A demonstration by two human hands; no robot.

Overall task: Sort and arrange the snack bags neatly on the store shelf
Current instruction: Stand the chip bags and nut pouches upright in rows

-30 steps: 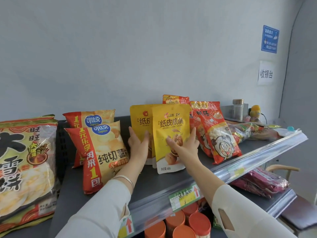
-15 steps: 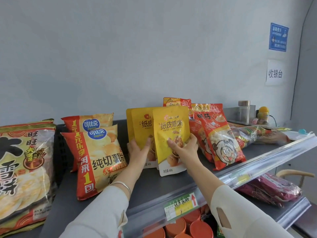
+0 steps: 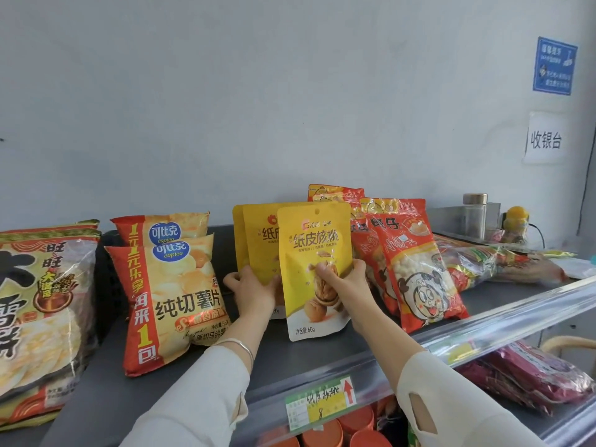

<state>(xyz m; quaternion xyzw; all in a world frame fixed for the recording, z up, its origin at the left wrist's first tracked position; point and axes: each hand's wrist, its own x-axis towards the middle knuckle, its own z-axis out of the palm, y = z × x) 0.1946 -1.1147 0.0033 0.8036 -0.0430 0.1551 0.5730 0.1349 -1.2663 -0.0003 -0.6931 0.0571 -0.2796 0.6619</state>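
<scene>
Right hand (image 3: 346,283) grip: fingers pinching front yellow walnut pouch (image 3: 314,253) at mid-height; pouch upright on dark shelf (image 3: 200,379), near front edge. Left hand (image 3: 254,290) grip: fingers closed around lower edge of rear yellow pouches (image 3: 258,240), standing just behind and left of front one. Chip bags (image 3: 174,295) upright to the left; red snack bags (image 3: 416,269) lean at right, touching the walnut stack.

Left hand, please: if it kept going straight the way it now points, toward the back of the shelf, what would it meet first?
The left hand already grips the rear yellow pouches. Pushed on, they would probably meet the wall next; depth behind them is unclear.
</scene>
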